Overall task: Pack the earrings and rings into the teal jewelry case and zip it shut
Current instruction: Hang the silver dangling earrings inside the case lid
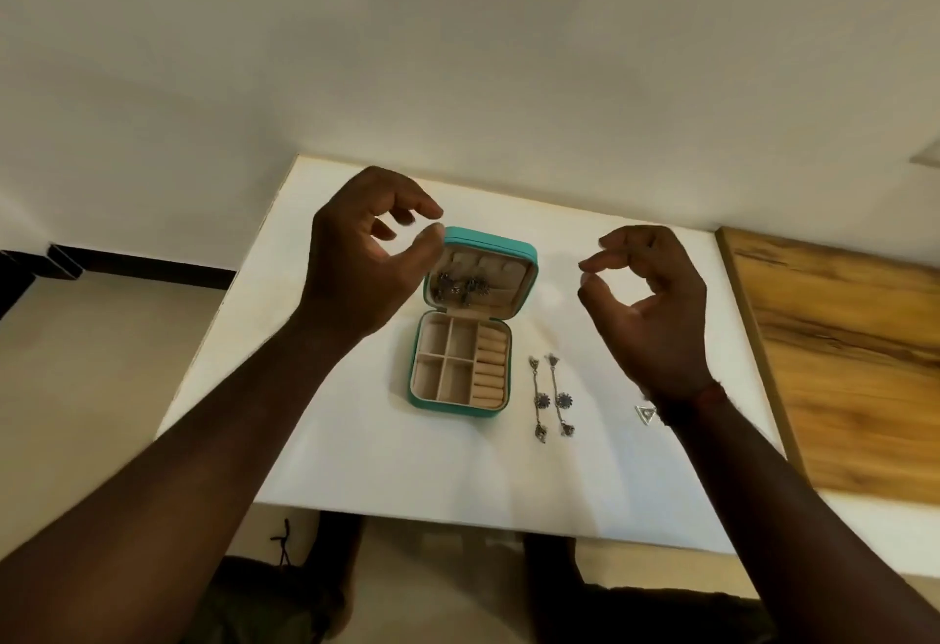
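At centre left we are observing the left hand (366,257) hovering over the white table (407,465), fingers loosely curled, thumb and forefinger slightly apart, gripping nothing visible. The teal jewelry case (488,239) is lying open at centre, earrings (460,287) sitting in its lid and a dangling pair (552,397) lying just right of it. Further right, the right hand (656,313) is hovering, likewise curled and empty.

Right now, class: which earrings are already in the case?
The dark clustered pair in the teal lid; the long drop earrings lie outside on the table.
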